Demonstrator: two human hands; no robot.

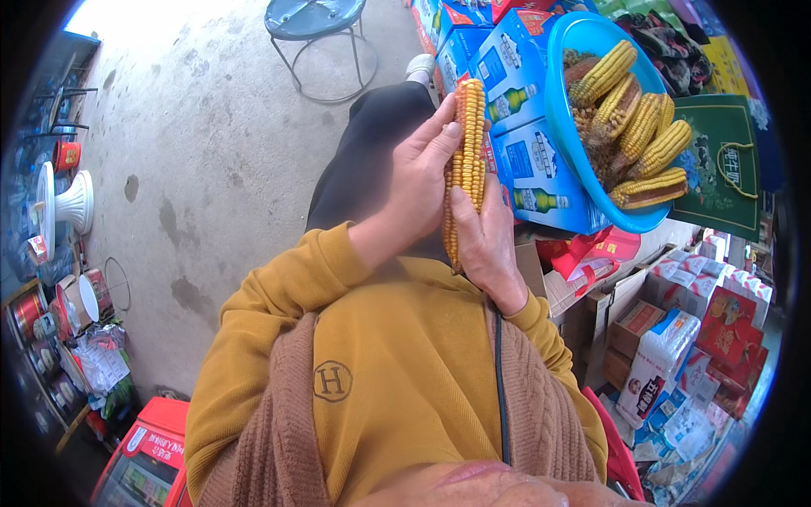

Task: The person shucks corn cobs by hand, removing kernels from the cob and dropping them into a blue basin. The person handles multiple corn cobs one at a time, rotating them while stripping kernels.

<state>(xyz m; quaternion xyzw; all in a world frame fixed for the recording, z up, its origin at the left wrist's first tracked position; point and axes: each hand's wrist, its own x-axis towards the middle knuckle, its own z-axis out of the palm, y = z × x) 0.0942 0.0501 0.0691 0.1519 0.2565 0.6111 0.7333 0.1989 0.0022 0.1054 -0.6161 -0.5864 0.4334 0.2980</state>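
Note:
An ear of dried yellow corn (469, 152) stands lengthwise between my two hands, above my lap. Part of its upper left side shows bare reddish cob where kernels are gone. My left hand (421, 161) holds it from the left, thumb and fingers near the upper half. Around the lower half is my right hand (485, 234), its thumb pressed on the kernels. To the right, a blue plastic basin (555, 95) holds several corn ears (641, 130), some partly stripped, with loose kernels and husk silk among them.
Blue beer cartons (538, 171) sit under and beside the basin. A green carrier bag (722, 165) lies to its right. At the top is a round stool (315, 18) on the concrete floor. Boxes and wrapped packs (659, 367) crowd the lower right; a red cooler (149, 443) stands lower left.

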